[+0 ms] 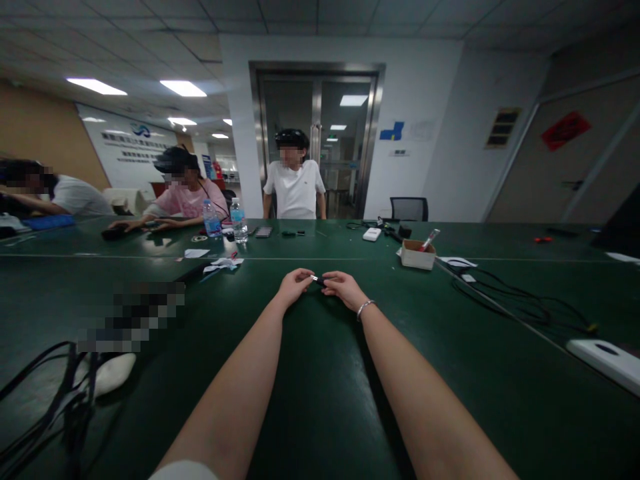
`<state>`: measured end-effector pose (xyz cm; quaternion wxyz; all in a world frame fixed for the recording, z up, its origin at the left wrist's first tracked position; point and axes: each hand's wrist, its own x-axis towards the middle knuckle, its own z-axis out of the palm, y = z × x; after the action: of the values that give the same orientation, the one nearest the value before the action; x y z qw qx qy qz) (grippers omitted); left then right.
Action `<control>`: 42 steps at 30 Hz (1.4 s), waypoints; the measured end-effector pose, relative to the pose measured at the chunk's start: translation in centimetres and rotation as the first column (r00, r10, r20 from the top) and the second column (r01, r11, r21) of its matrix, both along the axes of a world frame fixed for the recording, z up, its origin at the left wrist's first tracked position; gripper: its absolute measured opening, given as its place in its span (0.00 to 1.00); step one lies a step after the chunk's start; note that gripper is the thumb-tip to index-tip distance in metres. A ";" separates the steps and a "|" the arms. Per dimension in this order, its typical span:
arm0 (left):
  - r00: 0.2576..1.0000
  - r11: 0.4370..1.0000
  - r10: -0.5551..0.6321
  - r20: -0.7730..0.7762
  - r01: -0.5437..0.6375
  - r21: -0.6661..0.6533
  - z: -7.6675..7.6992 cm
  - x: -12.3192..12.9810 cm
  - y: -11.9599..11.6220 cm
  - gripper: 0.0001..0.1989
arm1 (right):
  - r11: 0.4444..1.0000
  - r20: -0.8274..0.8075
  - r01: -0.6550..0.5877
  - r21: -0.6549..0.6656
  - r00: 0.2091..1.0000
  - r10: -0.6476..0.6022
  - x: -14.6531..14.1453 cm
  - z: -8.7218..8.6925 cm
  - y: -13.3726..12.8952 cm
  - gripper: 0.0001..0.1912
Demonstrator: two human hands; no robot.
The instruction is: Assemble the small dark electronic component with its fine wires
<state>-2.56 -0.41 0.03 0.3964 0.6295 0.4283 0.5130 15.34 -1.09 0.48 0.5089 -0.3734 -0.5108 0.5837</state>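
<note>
Both my hands meet over the middle of the green table (320, 373), pinching a small black USB stick (319, 280) with a silver metal end. My left hand (296, 287) is closed, its fingertips at the silver end. The black end is between the thumb and fingers of my right hand (344, 288), also closed; a silver bracelet is on that wrist. Finger detail is small, and part of the stick is hidden behind the fingertips.
A small box (418, 259) with a pen-like item stands ahead right. Black cables (520, 300) lie to the right, more cables (73, 393) at the left. Two water bottles (239, 220) stand farther back. Across the table is a person (294, 187); others sit at the left.
</note>
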 end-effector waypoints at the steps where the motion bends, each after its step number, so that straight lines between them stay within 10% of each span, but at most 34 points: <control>1: 1.000 1.000 -0.003 0.002 0.003 0.004 0.0 0.0 0.0 0.14 | 1.000 0.002 0.002 -0.004 1.000 -0.002 0.0 0.0 0.0 0.10; 42: 1.000 1.000 0.016 -0.007 -0.016 0.019 0.2 0.0 -0.2 0.14 | 0.999 0.034 -0.023 0.026 0.999 0.022 -0.1 -0.2 0.2 0.12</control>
<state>-2.52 -0.62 0.18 0.3849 0.6315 0.4299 0.5179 15.21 -0.92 0.24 0.4986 -0.3706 -0.5312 0.5762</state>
